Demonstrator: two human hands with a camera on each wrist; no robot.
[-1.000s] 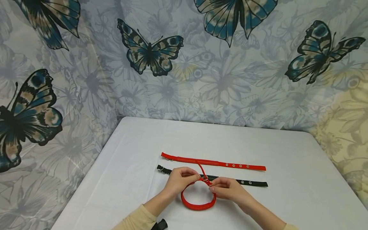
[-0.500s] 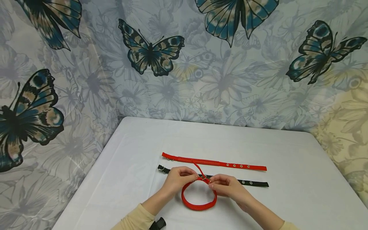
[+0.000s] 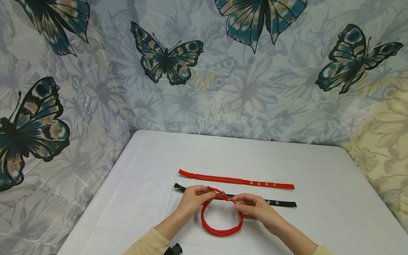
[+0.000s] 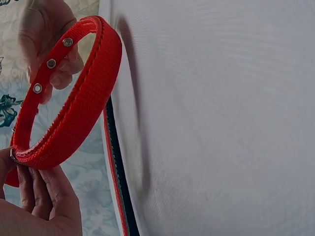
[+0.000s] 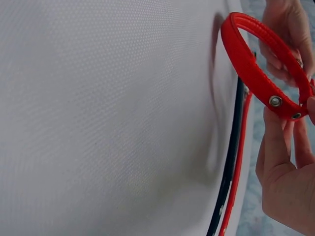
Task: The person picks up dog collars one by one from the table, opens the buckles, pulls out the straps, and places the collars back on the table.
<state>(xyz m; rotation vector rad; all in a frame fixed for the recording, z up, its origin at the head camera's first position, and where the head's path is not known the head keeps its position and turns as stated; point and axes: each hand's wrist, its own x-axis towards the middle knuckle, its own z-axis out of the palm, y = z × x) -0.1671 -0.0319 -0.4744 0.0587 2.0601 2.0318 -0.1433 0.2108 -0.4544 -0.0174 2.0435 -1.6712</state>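
A red collar (image 3: 221, 232), closed into a loop, is held up above the white table between both hands. My left hand (image 3: 192, 202) pinches it at the metal buckle, seen closer in the left wrist view, where the buckle (image 4: 15, 156) sits by the thumb. My right hand (image 3: 258, 209) pinches the strap on the right side of the loop. Metal eyelets (image 4: 51, 63) run along that strap. The strap's free end (image 3: 213, 189) points left past the buckle, near the left fingertips. In the right wrist view, an eyelet (image 5: 275, 101) shows just above the right fingers.
Behind the hands a flat red collar (image 3: 223, 179) lies across the white table (image 3: 318, 170). A flat black collar (image 3: 282, 203) lies nearer, partly hidden by the hands. A black object (image 3: 175, 249) sits by the left sleeve. A butterfly-patterned cloth (image 3: 248, 92) hangs behind.
The collar's free end, which pointed up towards the flat red collar, now leans left and lower beside my left fingers. The right hand has shifted slightly along the loop.
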